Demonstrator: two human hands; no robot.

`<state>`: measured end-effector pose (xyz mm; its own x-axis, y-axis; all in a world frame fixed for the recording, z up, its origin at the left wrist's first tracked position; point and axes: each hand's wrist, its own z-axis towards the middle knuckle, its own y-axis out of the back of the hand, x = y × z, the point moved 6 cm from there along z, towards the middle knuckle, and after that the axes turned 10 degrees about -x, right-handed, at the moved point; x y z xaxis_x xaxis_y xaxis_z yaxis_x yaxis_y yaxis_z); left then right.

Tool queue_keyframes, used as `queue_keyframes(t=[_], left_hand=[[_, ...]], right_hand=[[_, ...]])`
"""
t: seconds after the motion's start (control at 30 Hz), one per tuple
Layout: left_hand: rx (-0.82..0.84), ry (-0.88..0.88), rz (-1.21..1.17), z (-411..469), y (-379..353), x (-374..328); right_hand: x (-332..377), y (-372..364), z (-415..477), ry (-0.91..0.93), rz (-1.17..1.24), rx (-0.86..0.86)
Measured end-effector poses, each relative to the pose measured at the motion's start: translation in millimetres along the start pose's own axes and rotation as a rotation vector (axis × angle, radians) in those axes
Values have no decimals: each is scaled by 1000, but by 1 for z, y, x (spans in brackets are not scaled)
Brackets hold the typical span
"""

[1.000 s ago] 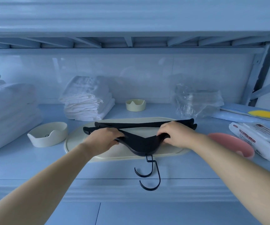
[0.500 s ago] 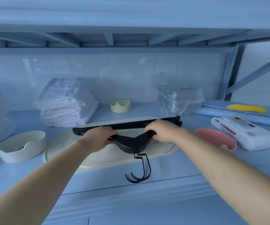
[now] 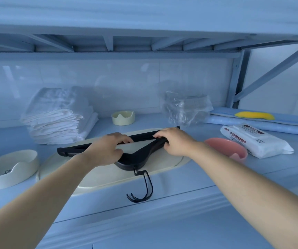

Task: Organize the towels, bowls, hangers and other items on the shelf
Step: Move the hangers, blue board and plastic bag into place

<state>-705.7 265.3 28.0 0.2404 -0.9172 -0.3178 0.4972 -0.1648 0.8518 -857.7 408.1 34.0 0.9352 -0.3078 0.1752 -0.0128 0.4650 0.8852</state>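
The black hangers [image 3: 139,157] look like matt plastic with thin dark wire hooks [image 3: 150,184], and the cream oval tray [image 3: 98,178] is smooth with a faint sheen. The folded towels [image 3: 54,123] are soft white cloth. The bag [image 3: 185,108] is crinkled clear plastic film, the wipes pack [image 3: 252,139] is shiny wrapper, and the wall tiles [image 3: 108,81] are glossy.

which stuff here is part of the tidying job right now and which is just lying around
In the job: black hangers, gripped by left hand and right hand; folded towels; back cream bowl; left cream bowl; pink bowl.
Lying about: clear plastic bag; wipes pack; blue mat; oval tray under the hangers.
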Motion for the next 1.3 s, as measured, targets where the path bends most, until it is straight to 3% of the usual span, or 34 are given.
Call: queue_keyframes(t=[0.23, 0.6, 1.03, 1.3], left_hand=[[-118, -202, -134, 35, -22, -77], [-141, -199, -138, 89, -63, -159], [-151, -274, -153, 175, -154, -307], [-39, -318, -82, 222, -219, -399]], right_hand=[[-21, 41, -24, -11, -3, -122], [-111, 93, -44, -19, -33, -168], [-301, 151, -108, -177, -22, -262], [-411, 172, -163, -313, -42, -262]])
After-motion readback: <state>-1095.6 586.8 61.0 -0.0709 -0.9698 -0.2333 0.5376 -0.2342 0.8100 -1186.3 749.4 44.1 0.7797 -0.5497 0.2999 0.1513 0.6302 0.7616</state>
